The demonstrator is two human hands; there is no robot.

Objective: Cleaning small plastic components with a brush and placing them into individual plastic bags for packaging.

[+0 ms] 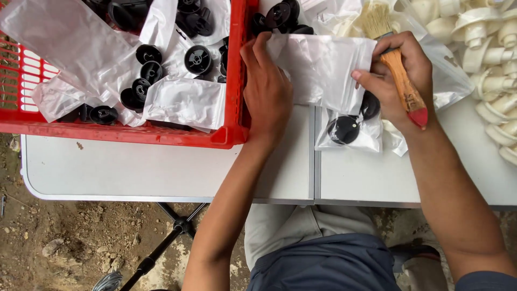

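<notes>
My left hand (pixel 266 89) grips the left edge of a small clear plastic bag (pixel 323 67) held above the white table (pixel 161 167). My right hand (pixel 398 81) pinches the bag's right edge with thumb and finger while also holding a paintbrush (pixel 396 59) with a wooden handle, red tip and pale bristles pointing away from me. Below the bag lies another clear bag with a black round knob (pixel 344 129) inside it.
A red plastic crate (pixel 231 108) at the left holds several black knobs and clear bags. A heap of cream plastic parts (pixel 495 70) lies at the right. More black knobs (pixel 280 16) sit at the back. Dirt ground and a table leg show below.
</notes>
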